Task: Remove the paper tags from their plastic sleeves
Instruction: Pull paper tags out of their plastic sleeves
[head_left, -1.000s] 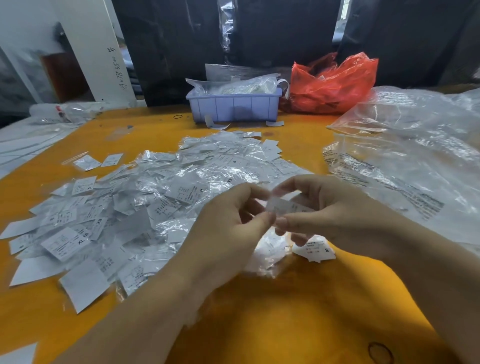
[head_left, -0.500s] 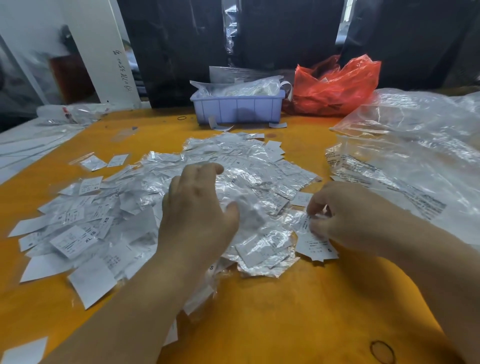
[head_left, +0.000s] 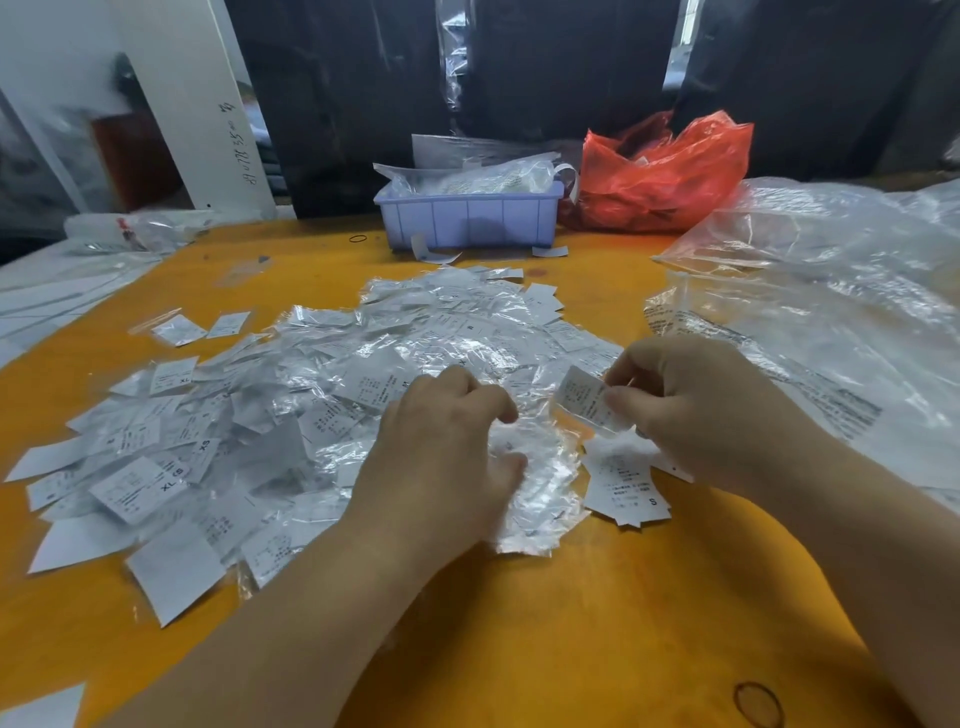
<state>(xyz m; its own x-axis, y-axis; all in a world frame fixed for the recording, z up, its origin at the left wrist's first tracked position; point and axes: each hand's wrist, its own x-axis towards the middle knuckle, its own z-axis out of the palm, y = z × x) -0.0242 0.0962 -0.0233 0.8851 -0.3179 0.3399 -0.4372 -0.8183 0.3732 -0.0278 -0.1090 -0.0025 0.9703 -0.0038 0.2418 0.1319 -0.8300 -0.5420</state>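
Observation:
A wide heap of white paper tags in clear plastic sleeves (head_left: 322, 415) covers the middle of the orange table (head_left: 597, 623). My right hand (head_left: 696, 410) pinches one sleeved tag (head_left: 584, 397) between thumb and forefinger, lifted just above the heap's right edge. My left hand (head_left: 447, 457) hovers over crumpled clear sleeves (head_left: 540, 478), fingers curled downward; whether it grips any plastic is hidden. A small stack of bare tags (head_left: 626, 486) lies under my right hand.
A lavender bin (head_left: 467, 218) with plastic-wrapped items stands at the back centre, a red plastic bag (head_left: 660, 171) beside it. Large clear bags (head_left: 821, 312) fill the right side. A white board (head_left: 208, 104) leans at the back left. Rubber bands (head_left: 757, 704) lie on the table.
The hands held one tag together, then separated. The left hand dropped onto the heap and drew back to the crumpled sleeves. The right hand dipped to the stack and lifted a sleeved tag.

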